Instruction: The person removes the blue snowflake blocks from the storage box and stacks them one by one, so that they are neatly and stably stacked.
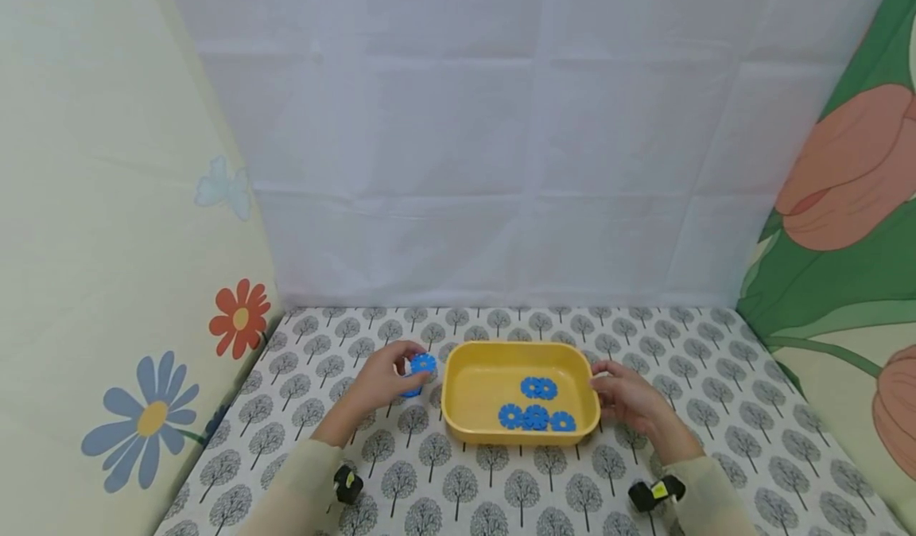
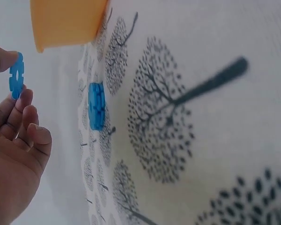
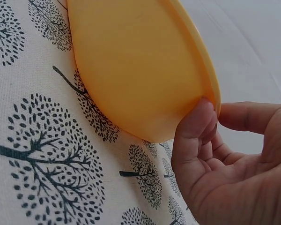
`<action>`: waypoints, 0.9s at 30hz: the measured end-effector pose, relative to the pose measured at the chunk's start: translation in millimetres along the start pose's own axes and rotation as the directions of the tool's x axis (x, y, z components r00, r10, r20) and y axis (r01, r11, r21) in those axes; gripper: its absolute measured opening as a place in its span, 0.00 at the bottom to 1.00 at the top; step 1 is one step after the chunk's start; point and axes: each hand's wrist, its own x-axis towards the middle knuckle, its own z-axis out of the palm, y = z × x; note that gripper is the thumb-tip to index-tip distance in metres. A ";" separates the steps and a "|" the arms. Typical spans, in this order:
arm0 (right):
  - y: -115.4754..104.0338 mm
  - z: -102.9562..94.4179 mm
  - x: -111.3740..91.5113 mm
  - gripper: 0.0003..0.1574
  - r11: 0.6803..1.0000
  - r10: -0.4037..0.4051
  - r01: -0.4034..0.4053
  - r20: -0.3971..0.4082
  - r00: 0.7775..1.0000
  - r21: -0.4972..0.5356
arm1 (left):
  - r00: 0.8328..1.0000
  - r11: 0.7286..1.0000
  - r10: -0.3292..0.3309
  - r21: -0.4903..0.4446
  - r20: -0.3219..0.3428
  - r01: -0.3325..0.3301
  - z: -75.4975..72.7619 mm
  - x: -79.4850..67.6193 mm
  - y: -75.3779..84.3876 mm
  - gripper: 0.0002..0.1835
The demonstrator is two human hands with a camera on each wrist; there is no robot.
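Note:
Between thumb and fingertips, my left hand (image 1: pixel 385 375) pinches a blue notched disc (image 1: pixel 423 363), held up left of the yellow tray (image 1: pixel 472 433). The left wrist view shows that disc (image 2: pixel 17 75) edge-on above the table. Below it, a small stack of blue discs (image 2: pixel 97 107) lies on the cloth, partly covered by the hand in the head view. My right hand (image 1: pixel 630 397) grips the tray's right end, and in the right wrist view its thumb and finger pinch the rim (image 3: pixel 210 79). Several blue discs (image 1: pixel 535 417) lie inside the tray, toward its right half.
A white cloth (image 1: pixel 458 484) printed with grey trees covers the table. Behind it hangs a pale curtain (image 1: pixel 501 162). Flower-printed panels stand at the left (image 1: pixel 107 242) and right (image 1: pixel 851 281) edges. Each wrist bears a small black device (image 1: pixel 348 484).

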 end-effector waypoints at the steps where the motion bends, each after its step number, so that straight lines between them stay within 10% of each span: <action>1: 0.0 0.0 0.1 0.15 1.000 0.001 -0.001 -0.002 1.000 0.000 | 1.000 1.000 -0.001 0.006 -0.004 0.001 -0.1 -0.2 -2.3 0.20; 27: 3.4 -2.4 2.3 0.14 1.000 -0.005 0.005 0.014 1.000 -0.001 | 0.995 0.995 -0.099 0.023 0.018 0.099 2.6 -3.7 -39.4 0.21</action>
